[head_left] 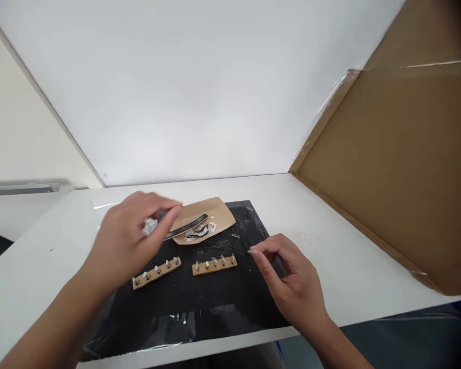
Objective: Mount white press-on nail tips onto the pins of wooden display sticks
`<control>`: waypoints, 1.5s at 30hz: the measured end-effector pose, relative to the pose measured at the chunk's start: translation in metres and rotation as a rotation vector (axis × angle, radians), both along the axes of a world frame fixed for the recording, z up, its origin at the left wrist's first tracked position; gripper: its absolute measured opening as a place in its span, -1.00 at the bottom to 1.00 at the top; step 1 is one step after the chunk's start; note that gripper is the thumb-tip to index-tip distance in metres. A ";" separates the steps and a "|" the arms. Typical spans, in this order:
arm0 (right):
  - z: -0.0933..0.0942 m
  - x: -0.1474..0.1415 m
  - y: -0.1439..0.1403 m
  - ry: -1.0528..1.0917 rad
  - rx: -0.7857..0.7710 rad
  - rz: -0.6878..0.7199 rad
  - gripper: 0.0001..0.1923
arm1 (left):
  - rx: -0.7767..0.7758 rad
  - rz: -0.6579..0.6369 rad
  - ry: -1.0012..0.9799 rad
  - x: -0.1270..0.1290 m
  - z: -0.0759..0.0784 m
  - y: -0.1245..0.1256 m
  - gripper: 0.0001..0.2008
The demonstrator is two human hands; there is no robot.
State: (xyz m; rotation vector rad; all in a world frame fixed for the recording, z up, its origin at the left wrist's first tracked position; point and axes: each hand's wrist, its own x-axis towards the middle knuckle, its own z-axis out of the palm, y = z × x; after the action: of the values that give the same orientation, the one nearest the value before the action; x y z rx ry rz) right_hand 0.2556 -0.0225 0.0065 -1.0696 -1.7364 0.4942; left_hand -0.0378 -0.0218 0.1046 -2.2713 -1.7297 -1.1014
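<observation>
Left hand (132, 241) hovers over the black mat (200, 297) at its upper-left, thumb and fingers pinched together in a closed grip on the near end of a dark nail file (186, 227) — the file runs up and right, its far end lying over the tan kraft tray (209, 218). Tray sits at the mat's far edge and holds a small heap of white and dark scraps (200, 231) just under the file tip. Right hand (292, 279) is over the mat's right edge, fingertips closed in a pinch on a small pale nail tip (251, 251); the piece is tiny, shape hard to make out. Two wooden strips lie flat on the mat between the hands: left strip (156, 272) tilted, right strip (214, 265) near level, each carrying a row of small pale pegs, the two just apart end to end. Right strip sits just beside the right hand's pinched fingers, not touching. Mat is dusted with white specks and lies on a white desk (346, 256). Cardboard panel (399, 169) stands at an angle on the desk's right side — white wall (192, 87) behind.
</observation>
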 end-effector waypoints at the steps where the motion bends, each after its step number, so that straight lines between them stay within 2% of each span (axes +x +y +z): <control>1: 0.004 -0.008 0.003 -0.025 0.029 0.061 -0.90 | 0.021 0.044 -0.054 -0.015 -0.012 -0.017 -0.83; 4: 0.015 -0.036 0.012 -0.090 0.095 0.246 -0.92 | 0.032 0.192 -0.244 -0.050 -0.054 -0.056 -0.85; 7: 0.019 -0.066 0.023 -0.195 0.211 0.416 -0.91 | 0.073 0.220 -0.278 -0.063 -0.095 -0.074 -0.85; 9: 0.018 -0.084 0.031 -0.282 0.294 0.468 -0.91 | 0.061 0.201 -0.243 -0.062 -0.114 -0.077 -0.87; 12: 0.011 -0.103 0.043 -0.386 0.353 0.509 -0.91 | -0.015 0.117 -0.197 -0.051 -0.129 -0.074 -0.78; 17: -0.005 -0.118 0.051 -0.453 0.330 0.503 -0.91 | -0.068 0.114 -0.206 -0.034 -0.136 -0.064 -0.74; 22: -0.016 -0.124 0.049 -0.497 0.316 0.514 -0.88 | -0.098 0.062 -0.195 -0.029 -0.144 -0.057 -0.70; 32: -0.019 -0.129 0.049 -0.514 0.315 0.517 -0.82 | -0.217 0.138 -0.314 -0.024 -0.151 -0.057 -0.83; 39: -0.021 -0.130 0.048 -0.530 0.305 0.506 -0.81 | -0.231 0.106 -0.338 -0.023 -0.151 -0.056 -0.85; 45: -0.019 -0.131 0.046 -0.556 0.340 0.490 -0.84 | -0.248 0.177 -0.369 -0.021 -0.150 -0.055 -0.95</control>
State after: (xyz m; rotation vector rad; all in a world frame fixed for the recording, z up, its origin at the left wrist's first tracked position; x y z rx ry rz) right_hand 0.1243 0.0238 -0.0128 -0.5536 -2.4901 0.1818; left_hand -0.0592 -0.0771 -0.0455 -2.0846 -2.2717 -1.4069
